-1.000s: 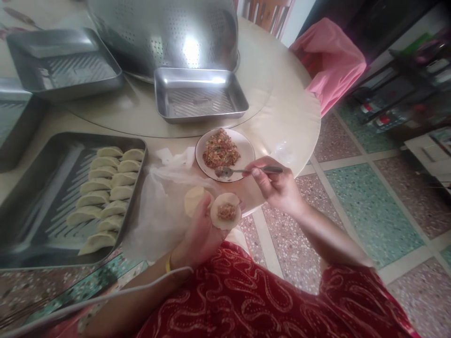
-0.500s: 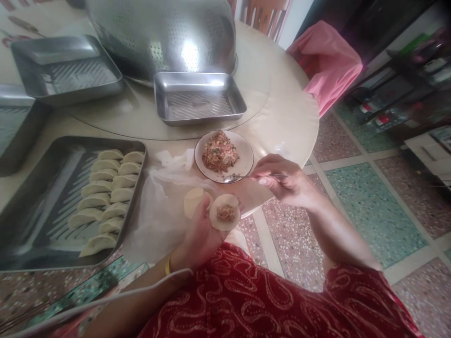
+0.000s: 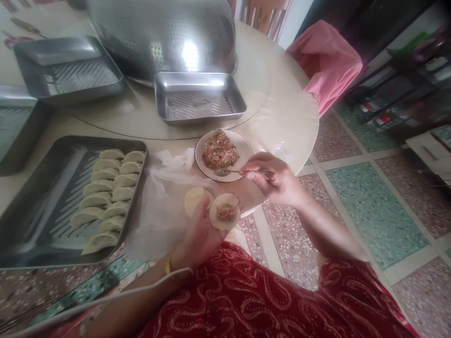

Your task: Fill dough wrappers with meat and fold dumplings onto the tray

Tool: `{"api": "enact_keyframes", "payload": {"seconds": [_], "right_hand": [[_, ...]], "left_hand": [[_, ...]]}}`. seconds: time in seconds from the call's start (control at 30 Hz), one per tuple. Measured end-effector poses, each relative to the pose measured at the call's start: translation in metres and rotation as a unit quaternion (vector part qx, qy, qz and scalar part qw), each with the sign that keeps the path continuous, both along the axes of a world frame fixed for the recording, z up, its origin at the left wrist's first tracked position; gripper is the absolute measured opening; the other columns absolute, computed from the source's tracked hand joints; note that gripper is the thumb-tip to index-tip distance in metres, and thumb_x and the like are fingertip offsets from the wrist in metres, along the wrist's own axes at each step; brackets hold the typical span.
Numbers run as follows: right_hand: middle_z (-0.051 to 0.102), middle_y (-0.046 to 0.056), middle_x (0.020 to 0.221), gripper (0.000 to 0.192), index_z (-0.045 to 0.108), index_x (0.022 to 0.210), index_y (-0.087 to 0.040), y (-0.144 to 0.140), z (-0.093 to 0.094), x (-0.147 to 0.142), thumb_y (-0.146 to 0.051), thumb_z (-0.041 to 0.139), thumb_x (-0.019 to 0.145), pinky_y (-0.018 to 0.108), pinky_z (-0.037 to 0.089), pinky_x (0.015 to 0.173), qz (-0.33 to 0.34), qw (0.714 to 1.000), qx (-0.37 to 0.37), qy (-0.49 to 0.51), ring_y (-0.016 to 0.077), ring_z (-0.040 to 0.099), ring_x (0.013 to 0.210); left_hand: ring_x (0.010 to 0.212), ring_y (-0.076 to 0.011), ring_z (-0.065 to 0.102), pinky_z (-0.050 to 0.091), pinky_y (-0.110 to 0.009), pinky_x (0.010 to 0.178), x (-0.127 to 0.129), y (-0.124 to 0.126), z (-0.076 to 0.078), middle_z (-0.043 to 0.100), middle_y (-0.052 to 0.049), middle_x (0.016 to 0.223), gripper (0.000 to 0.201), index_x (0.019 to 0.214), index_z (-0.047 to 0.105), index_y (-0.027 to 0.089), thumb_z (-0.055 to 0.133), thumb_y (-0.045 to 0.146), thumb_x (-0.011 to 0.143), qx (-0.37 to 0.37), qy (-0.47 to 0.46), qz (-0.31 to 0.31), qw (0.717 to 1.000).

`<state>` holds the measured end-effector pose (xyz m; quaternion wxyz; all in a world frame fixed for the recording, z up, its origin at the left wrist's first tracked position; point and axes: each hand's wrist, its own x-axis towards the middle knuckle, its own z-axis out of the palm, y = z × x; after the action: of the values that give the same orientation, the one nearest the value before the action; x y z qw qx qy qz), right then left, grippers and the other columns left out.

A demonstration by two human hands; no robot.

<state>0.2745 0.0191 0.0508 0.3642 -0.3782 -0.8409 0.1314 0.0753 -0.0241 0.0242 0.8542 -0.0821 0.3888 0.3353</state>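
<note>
Your right hand (image 3: 271, 176) grasps the spoon (image 3: 222, 172), shifted leftward beside the filling (image 3: 219, 149) on the plate (image 3: 245, 152), seemingly within scooping reach; your left hand (image 3: 199, 237) grasps a topped wrapper (image 3: 225, 226) near the worktop's (image 3: 296, 122) edge.

Can see only part of the spoon (image 3: 231, 171) over the plate (image 3: 244, 149), hidden along the handle by the right hand (image 3: 273, 177); cannot tell apart the single bits of the filling (image 3: 219, 151) on the plate, too small; lose most of the fingers of the left hand (image 3: 200, 231), nearer than the plate, beneath the wrapper (image 3: 215, 222); find the dumpling tray (image 3: 35, 234), left of the plate, cut off by the left edge, and the colander (image 3: 172, 40), beyond the plate, by the top edge; cannot read the bottles (image 3: 384, 118), far right of the plate, for blur.
</note>
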Motion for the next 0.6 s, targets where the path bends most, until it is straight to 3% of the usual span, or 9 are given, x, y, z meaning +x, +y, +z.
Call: {"api": "enact_keyframes", "payload": {"seconds": [0.1,0.23,0.37,0.5,0.6], "right_hand": [[0.077,0.005,0.092,0.018,0.070,0.099,-0.020,-0.004,0.003,-0.002,-0.030,0.056,0.099,0.037,0.060,0.078,-0.023,0.999,-0.026,0.011,0.0196,0.070,0.090],[0.076,0.007,0.091,0.019,0.071,0.098,-0.019,0.000,-0.008,-0.007,-0.030,0.055,0.099,0.035,0.061,0.077,-0.017,0.999,-0.043,0.011,0.0193,0.070,0.090],[0.076,0.008,0.090,0.023,0.071,0.100,-0.017,0.008,-0.023,-0.006,-0.031,0.053,0.100,0.038,0.061,0.074,-0.014,0.999,-0.020,-0.025,0.0204,0.070,0.087],[0.077,0.005,0.090,0.021,0.070,0.103,-0.021,0.011,-0.024,0.000,-0.032,0.053,0.100,0.041,0.061,0.081,-0.048,0.998,0.000,-0.031,0.0197,0.070,0.087],[0.076,0.002,0.085,0.016,0.071,0.102,-0.024,0.012,-0.023,0.002,-0.025,0.055,0.099,0.038,0.062,0.081,-0.007,0.999,0.001,-0.042,0.0174,0.070,0.085]], "left_hand": [[0.118,-0.0257,0.065,0.048,-0.037,0.106,0.000,0.000,0.000,0.071,-0.021,0.116,0.059,0.137,0.051,-0.002,0.027,0.041,0.104,-0.003,0.008,-0.005,1.000],[0.118,-0.0252,0.065,0.048,-0.037,0.106,0.000,0.000,0.001,0.072,-0.019,0.114,0.059,0.136,0.051,-0.001,0.025,0.042,0.105,-0.009,0.011,-0.006,1.000],[0.118,-0.0251,0.066,0.049,-0.036,0.105,-0.001,0.000,0.001,0.073,-0.020,0.112,0.060,0.134,0.053,-0.002,0.024,0.042,0.105,-0.003,0.015,-0.009,1.000],[0.118,-0.0252,0.065,0.050,-0.036,0.104,-0.001,-0.001,0.002,0.073,-0.020,0.111,0.060,0.133,0.054,-0.002,0.024,0.042,0.105,0.004,0.021,-0.013,1.000],[0.117,-0.0256,0.066,0.050,-0.036,0.104,0.000,-0.001,0.004,0.073,-0.020,0.111,0.060,0.135,0.053,-0.002,0.025,0.042,0.105,0.002,0.018,-0.010,1.000]]}}
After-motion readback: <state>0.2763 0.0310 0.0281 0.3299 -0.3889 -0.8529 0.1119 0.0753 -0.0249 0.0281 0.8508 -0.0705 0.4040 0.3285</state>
